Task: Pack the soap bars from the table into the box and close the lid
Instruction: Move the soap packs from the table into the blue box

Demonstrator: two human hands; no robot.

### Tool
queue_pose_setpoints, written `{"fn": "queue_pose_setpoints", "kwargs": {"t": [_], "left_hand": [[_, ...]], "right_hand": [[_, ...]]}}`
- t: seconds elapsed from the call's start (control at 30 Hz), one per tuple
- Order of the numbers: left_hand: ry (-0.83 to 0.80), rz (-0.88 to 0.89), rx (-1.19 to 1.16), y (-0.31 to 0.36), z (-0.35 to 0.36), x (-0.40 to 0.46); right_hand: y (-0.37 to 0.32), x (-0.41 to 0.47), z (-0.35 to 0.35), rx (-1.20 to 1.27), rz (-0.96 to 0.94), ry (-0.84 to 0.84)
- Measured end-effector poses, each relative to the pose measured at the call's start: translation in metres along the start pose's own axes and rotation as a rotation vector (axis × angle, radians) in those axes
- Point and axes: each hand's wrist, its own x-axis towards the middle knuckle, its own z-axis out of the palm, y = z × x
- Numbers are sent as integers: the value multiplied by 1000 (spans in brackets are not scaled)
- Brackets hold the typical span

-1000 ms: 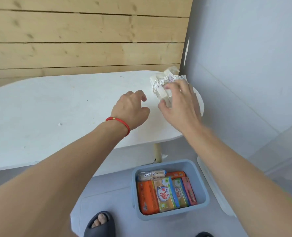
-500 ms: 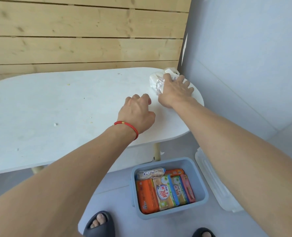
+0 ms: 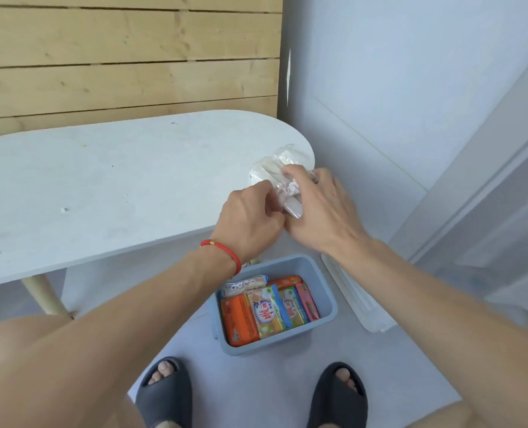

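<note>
Both hands (image 3: 287, 217) grip crinkly clear-wrapped soap bars (image 3: 275, 173) above rounded table (image 3: 102, 186).

A pale blue box (image 3: 324, 291) holds orange, yellow-green and pink wrapped soap bars (image 3: 268, 310), beside a white table (image 3: 102, 186), a red bracelet (image 3: 225, 253) and dark grey slippers (image 3: 338, 393).

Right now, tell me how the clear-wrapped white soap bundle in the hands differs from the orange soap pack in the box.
The clear-wrapped white soap bundle is pale and crinkly in see-through film; the orange soap pack is bright, printed and opaque. The bundle is held above the white table's end by the left hand and right hand; the orange pack stands packed beside others in the grey-blue plastic box on the floor. Both are wrapped.
</note>
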Motion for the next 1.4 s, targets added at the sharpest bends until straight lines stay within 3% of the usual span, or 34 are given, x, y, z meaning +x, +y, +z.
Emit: {"fn": "queue_pose_setpoints", "kwargs": {"t": [0.13,0.2,0.43,0.83,0.97,1.03,1.2,1.27,1.4], "left_hand": [[-68,284,11,-11,19,-29],[-168,308,61,-28,33,-37],[-498,-174,360,-114,91,-60],[-514,-186,540,-158,122,-62],[-509,-130,586,-169,123,-70],[-511,-86,610,-175,123,-73],[-654,-102,641,-184,123,-81],[-671,-117,635,-183,123,-85],[-570,-183,631,-177,122,-87]], "right_hand": [[29,-49,12,164,-7,42],[43,-63,27,272,45,30],[87,-77,115,212,305,-351],[85,-87,234,-196,435,-427],[87,-97,234,-270,250,-305],[93,-102,235,-245,116,-368],[99,-92,227,-209,118,-509],[99,-86,218,-185,98,-435],[119,-87,189,-148,175,-55]]}}
